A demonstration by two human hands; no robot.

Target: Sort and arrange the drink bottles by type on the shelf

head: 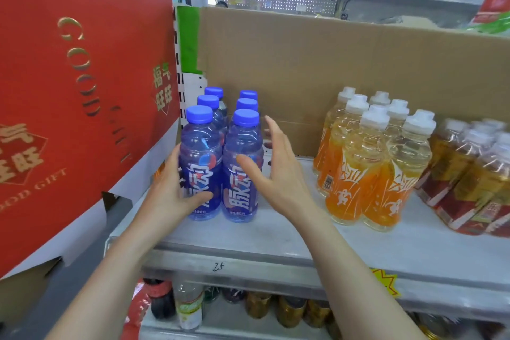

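Note:
Several blue bottles with blue caps (240, 165) stand in two rows at the left of the grey shelf (276, 232). My left hand (172, 190) wraps the lower part of the front-left blue bottle (199, 152), thumb across its label. My right hand (271, 163) is open, fingers spread, just to the right of the front-right blue bottle, thumb near its label. To the right stand several orange bottles with white caps (367, 168), and beyond them amber tea bottles with red labels (474, 174).
A large red gift box (69, 91) leans in at the left, close to the blue bottles. A brown cardboard sheet (331, 69) backs the shelf. A gap of bare shelf separates blue and orange groups. A lower shelf holds mixed bottles and cans (248, 306).

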